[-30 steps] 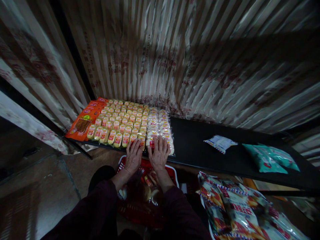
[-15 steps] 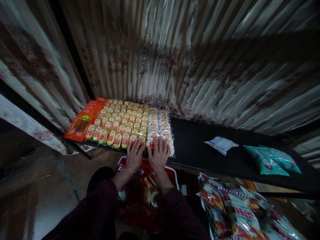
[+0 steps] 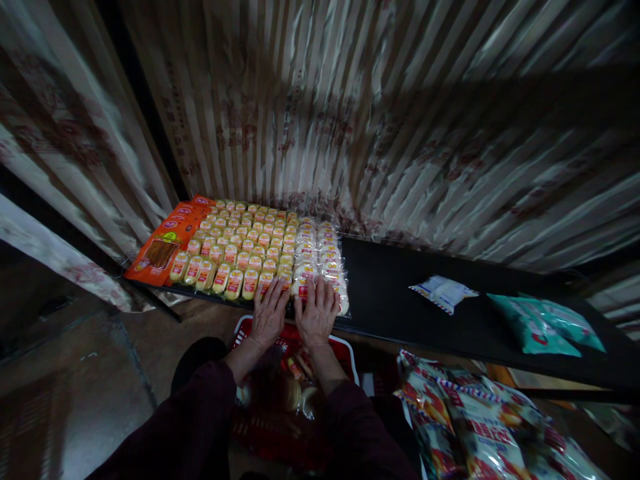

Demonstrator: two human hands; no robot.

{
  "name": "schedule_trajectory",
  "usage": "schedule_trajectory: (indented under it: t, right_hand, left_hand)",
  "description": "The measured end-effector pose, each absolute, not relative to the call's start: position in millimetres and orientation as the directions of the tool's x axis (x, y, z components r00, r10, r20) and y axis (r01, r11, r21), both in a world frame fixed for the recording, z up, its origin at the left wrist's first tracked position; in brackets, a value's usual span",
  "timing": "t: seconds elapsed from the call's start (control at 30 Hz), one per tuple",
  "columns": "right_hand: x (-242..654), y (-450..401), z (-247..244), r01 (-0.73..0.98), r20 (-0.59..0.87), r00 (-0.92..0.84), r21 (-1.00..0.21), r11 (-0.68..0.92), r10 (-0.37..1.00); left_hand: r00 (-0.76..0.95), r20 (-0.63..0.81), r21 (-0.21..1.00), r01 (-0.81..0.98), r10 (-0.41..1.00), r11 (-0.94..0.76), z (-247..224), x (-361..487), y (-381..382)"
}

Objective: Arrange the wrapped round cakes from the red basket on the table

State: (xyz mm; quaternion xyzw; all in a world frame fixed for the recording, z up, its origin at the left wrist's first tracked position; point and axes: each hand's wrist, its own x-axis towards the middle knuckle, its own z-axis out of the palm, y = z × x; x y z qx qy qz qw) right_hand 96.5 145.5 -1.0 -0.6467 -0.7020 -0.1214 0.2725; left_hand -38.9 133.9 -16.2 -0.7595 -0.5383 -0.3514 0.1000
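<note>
Rows of small yellow-wrapped packs (image 3: 231, 253) lie on a black shelf (image 3: 380, 280), with white-wrapped packs (image 3: 330, 248) along their right side. My left hand (image 3: 270, 313) rests with its fingers spread on the front edge of the yellow packs, near where the white ones begin. Beside it, my right hand (image 3: 317, 310) lies on the front white packs, fingers apart. Neither hand is closed round anything. Orange bags (image 3: 161, 248) lie at the left end of the rows.
Below my hands is a red basket (image 3: 345, 350) with wrapped items. A white-blue packet (image 3: 444, 292) and green packets (image 3: 537, 323) lie on the shelf's right part. Red-and-white bags (image 3: 480, 427) fill a container at lower right. A pleated curtain (image 3: 300, 100) hangs behind.
The view has shifted very slightly. Both hands remain at the front edge of the packs, in nearly the same pose.
</note>
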Motion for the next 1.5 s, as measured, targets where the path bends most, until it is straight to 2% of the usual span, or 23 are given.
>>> schedule_trajectory:
  t: [0.87, 1.5]
  right_hand:
    - [99, 141, -6, 0.976, 0.586, -0.028, -0.160, 0.150, 0.810]
    - [93, 124, 5, 0.959, 0.540, -0.095, -0.177, 0.223, 0.836]
  left_hand:
    - [0.215, 0.638, 0.162, 0.901, 0.739, -0.402, -21, -48, 126]
    - [0.224, 0.601, 0.169, 0.902, 0.767, -0.397, -19, -45, 119]
